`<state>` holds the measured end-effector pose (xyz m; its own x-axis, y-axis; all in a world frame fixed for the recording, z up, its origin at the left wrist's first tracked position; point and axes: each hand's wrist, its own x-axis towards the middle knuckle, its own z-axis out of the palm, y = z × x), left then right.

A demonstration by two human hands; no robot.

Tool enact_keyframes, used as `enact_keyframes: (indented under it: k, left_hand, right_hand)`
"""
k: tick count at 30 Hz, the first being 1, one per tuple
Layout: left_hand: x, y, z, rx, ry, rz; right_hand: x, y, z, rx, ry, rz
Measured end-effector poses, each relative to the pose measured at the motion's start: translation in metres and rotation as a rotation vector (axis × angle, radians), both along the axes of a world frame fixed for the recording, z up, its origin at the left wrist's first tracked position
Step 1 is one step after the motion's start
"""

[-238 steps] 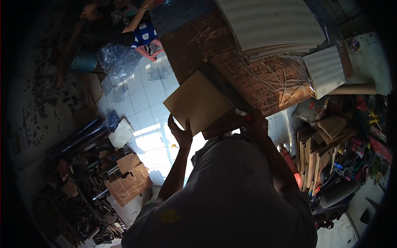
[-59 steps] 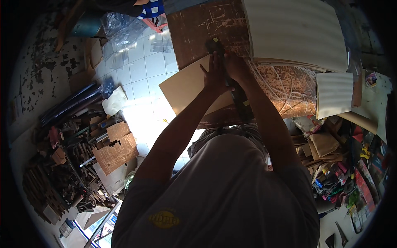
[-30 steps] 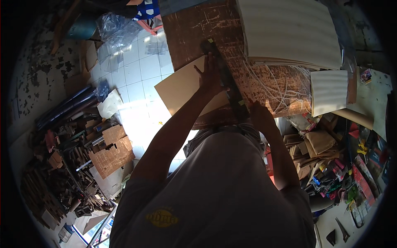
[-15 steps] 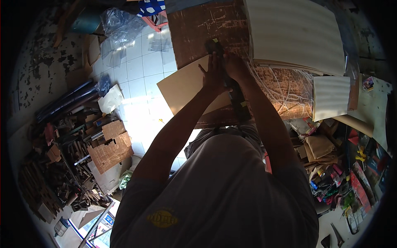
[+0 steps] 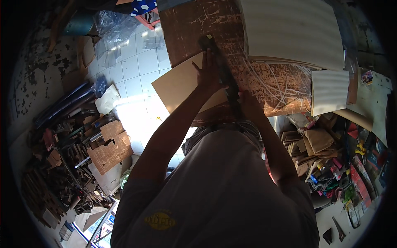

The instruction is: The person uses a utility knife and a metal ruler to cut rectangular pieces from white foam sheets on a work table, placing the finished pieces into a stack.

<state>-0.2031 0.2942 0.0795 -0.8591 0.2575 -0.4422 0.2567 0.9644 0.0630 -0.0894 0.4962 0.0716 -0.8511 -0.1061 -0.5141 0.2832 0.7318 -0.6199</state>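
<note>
A long dark straight bar (image 5: 226, 75) lies slantwise across a tan sheet of board (image 5: 175, 84) on the scratched brown worktable (image 5: 194, 25). My left hand (image 5: 209, 75) presses down on the sheet and the bar's left side, fingers stretched out and thumb apart. At the bar's right edge, close to its near end, my right hand (image 5: 249, 103) is closed with the fingers curled. Whatever it holds is too dark and small to make out. The near end of the bar is in shadow close to my body.
Large pale sheets (image 5: 291, 31) are stacked at the table's far right, with a smaller pale stack (image 5: 330, 91) beside them. Thin whitish strips (image 5: 275, 84) litter the tabletop. Wood offcuts (image 5: 70, 165) heap up on the left, with cardboard pieces (image 5: 318, 142) on the right.
My right hand has slid toward my body along the bar's right edge, from near its far end to near its close end. My left hand stays on the bar and sheet.
</note>
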Motion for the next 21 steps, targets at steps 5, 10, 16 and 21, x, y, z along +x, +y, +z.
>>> enact_keyframes:
  k: [5,10,16,21]
  left_hand:
    - [-0.001,0.002,0.001,0.010,-0.003,0.009]
    - [0.000,0.002,0.001,0.017,-0.010,0.003]
    - [0.000,-0.002,0.000,0.014,-0.016,0.010]
    - [-0.002,0.000,0.006,0.018,-0.049,-0.015]
  right_hand:
    - [0.062,0.028,-0.005,0.003,-0.008,0.004]
    - [0.084,0.039,-0.012,0.035,-0.038,-0.024]
    - [0.032,0.059,0.016,0.147,0.046,0.491]
    - [-0.056,-0.017,0.012,0.040,0.059,0.024]
